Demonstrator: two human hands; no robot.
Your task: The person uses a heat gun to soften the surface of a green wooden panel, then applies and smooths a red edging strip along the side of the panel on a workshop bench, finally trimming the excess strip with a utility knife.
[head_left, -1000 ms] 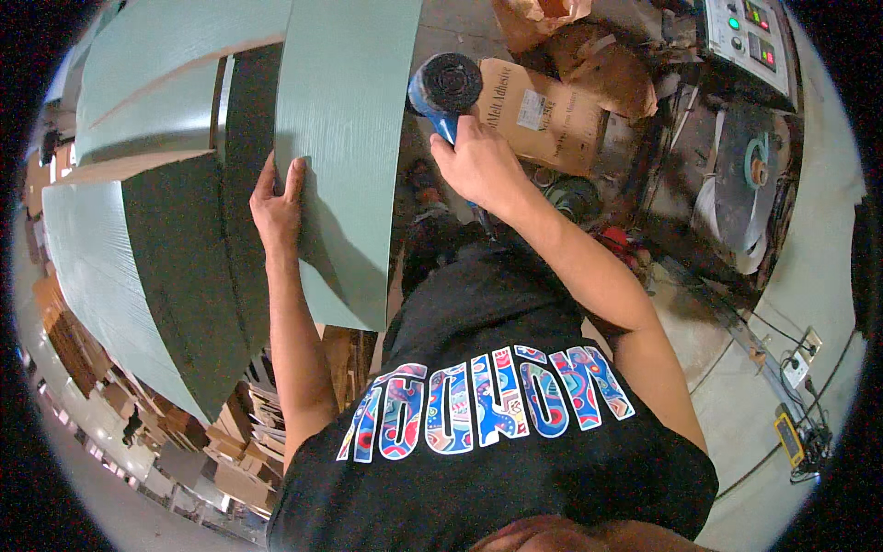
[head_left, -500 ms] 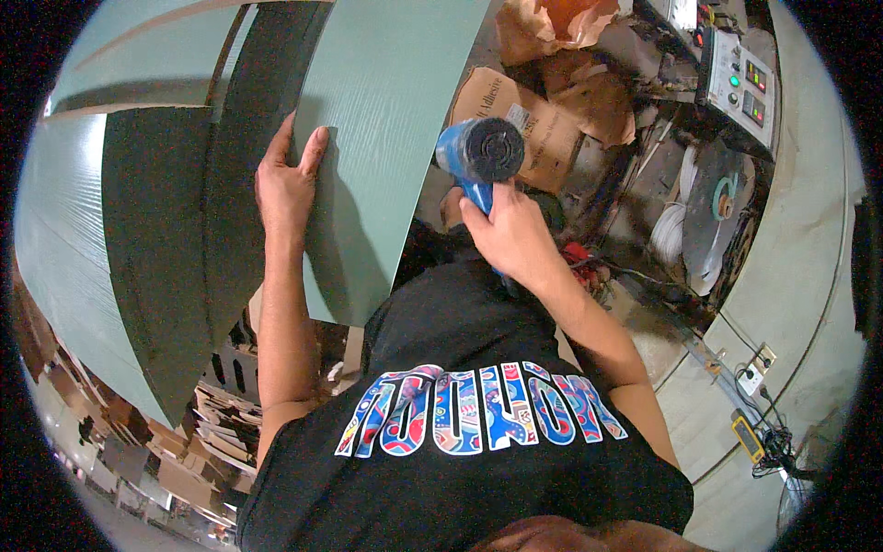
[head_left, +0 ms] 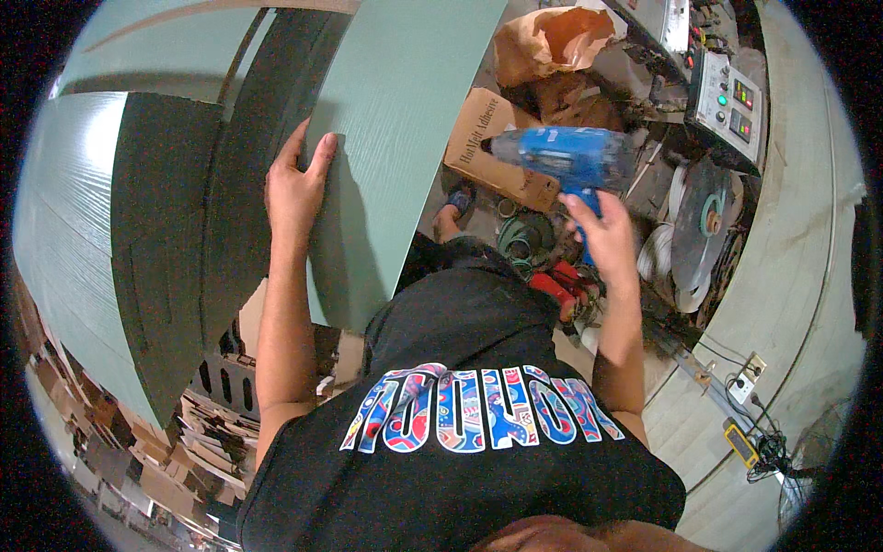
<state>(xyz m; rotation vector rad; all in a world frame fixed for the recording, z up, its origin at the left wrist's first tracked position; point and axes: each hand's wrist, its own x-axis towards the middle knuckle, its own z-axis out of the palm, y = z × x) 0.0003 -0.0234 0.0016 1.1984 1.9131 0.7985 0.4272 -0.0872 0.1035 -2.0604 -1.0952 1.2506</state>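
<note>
My left hand [head_left: 296, 193] grips the long left edge of a pale green panel [head_left: 400, 120], its thumb on the grooved face and its fingers at the dark edge. My right hand [head_left: 611, 241] is wrapped around the handle of a blue heat gun [head_left: 570, 152], slightly blurred by motion. The gun is off the panel's right side, its dark nozzle pointing left toward the panel without touching it. Left of the panel stand a dark strip of edges [head_left: 170, 221] and another green panel [head_left: 74, 212].
A cardboard box [head_left: 497, 152] and an open paper bag [head_left: 552, 41] lie beyond the heat gun. At right are a control box [head_left: 727, 106] with lit displays, a reel [head_left: 704, 225], and cables [head_left: 773, 455] by an outlet. Cardboard pieces [head_left: 207, 432] are stacked at lower left.
My right hand has swung the heat gun to the right, away from the panel, turning it so its side and nozzle show. The left hand stays on the panel edge.
</note>
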